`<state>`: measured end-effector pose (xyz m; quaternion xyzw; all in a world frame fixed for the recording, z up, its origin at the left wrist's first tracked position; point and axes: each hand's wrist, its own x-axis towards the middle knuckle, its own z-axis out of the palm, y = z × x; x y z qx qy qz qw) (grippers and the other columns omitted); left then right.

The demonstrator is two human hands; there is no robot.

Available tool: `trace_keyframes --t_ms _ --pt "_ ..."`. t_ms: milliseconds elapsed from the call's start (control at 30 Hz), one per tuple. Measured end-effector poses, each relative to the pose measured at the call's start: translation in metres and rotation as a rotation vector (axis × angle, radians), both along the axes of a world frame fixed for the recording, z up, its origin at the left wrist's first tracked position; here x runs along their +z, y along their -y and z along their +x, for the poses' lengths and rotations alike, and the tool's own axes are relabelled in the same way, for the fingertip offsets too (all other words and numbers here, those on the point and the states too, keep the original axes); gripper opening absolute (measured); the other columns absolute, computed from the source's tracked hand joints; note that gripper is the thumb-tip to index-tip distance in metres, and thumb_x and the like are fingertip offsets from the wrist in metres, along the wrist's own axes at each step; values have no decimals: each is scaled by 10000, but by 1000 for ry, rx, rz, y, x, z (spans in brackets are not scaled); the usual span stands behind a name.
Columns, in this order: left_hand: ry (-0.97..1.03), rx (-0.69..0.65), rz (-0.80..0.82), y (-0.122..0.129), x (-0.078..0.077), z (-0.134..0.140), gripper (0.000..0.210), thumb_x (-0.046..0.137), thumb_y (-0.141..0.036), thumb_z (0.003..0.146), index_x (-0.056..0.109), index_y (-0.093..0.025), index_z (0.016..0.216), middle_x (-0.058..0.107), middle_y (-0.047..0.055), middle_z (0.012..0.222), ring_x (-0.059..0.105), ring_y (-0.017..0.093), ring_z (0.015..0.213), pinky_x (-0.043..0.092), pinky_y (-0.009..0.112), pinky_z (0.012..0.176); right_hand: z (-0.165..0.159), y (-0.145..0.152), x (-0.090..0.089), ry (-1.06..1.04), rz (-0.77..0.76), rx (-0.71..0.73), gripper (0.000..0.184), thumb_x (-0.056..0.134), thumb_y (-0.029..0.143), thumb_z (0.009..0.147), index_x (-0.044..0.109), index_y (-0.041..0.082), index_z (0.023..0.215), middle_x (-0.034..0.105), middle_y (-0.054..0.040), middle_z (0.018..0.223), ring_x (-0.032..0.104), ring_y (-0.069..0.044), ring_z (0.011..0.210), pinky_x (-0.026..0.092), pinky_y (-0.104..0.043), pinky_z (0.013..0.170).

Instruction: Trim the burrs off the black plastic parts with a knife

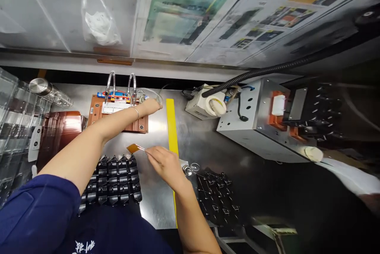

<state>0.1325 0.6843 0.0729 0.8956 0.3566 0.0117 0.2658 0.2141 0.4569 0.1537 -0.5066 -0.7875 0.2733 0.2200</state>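
My right hand (166, 163) is closed on a pair of tweezers (141, 149). In the tweezers' tips is a small amber piece of film (132, 148), held above the bench near a block of black ribbed parts (118, 178). My left arm stretches across a brown fixture (94, 117) with a white perforated plate (114, 107) on it. Just past the fixture's right side is my left hand (150, 106); its fingers are mostly hidden, and I cannot make out whether they touch anything.
A yellow strip (172, 127) runs along the metal bench. To the right stand a white device (204, 105), a grey machine box (249, 135) and a black tray of small parts (216, 198). At left are a glass bottle (53, 93), copper-coloured sheets (63, 127) and clear plastic trays (14, 127).
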Motion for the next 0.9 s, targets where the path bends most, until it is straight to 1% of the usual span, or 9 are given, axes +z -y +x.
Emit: trace_keyframes --t_ms 67,133,200,300,333,400,467,633,900 --pt "74 46 -135 21 8 -22 251 598 -220 883 626 -136 1118 593 153 1301 582 239 1137 459 405 963 -6 -16 2 -92 -34 61 232 507 227 926 732 237 983 741 -47 863 680 -170 791 546 -288 721" --pt "155 111 -292 41 18 -56 273 576 -294 895 629 -148 1119 619 147 1286 599 223 1115 461 336 933 -14 -34 -1 -271 -96 -3 179 564 249 890 742 237 910 744 -35 830 680 -158 749 548 -279 707" --pt "215 182 -459 61 28 -104 419 436 -478 940 664 -133 1005 718 128 1056 664 198 928 502 286 804 -22 -52 -13 -523 -210 -253 113 672 308 802 737 216 799 738 -28 749 676 -159 677 557 -288 672" --pt "299 338 -666 84 35 -184 705 168 -626 941 665 -127 952 730 137 909 687 180 753 536 283 653 -36 -74 -44 -825 -368 -619 242 781 400 635 701 188 718 705 -16 629 665 -168 591 566 -307 603" --pt "387 467 -778 90 35 -206 670 233 -651 925 653 -130 955 723 132 904 692 179 754 553 293 654 -43 -79 -55 -876 -393 -682 277 787 419 606 689 184 715 698 -13 610 664 -169 575 565 -308 583" --pt "579 775 -983 100 32 -236 482 543 -610 843 631 -143 927 704 94 839 700 189 753 580 329 666 -56 -86 -74 -913 -416 -746 303 773 430 591 674 179 729 691 -7 596 660 -162 553 562 -298 554" --pt "665 979 -1036 106 25 -247 353 740 -458 750 599 -150 851 669 39 735 696 174 714 589 321 653 -68 -89 -87 -938 -446 -805 291 761 402 583 664 174 736 684 3 588 654 -145 535 559 -276 541" --pt "661 1240 -926 97 3 -232 271 778 -293 733 555 -141 709 609 -14 568 583 78 479 508 192 490 -82 -96 -101 -926 -523 -911 170 714 295 609 643 167 694 673 17 570 627 -104 482 523 -203 474" --pt "546 1378 -823 56 -9 -228 323 831 -223 613 518 -157 572 481 -62 382 394 46 323 257 161 333 -81 -125 -111 -865 -632 -978 155 686 188 623 551 170 550 588 41 424 503 -58 342 414 -140 345"
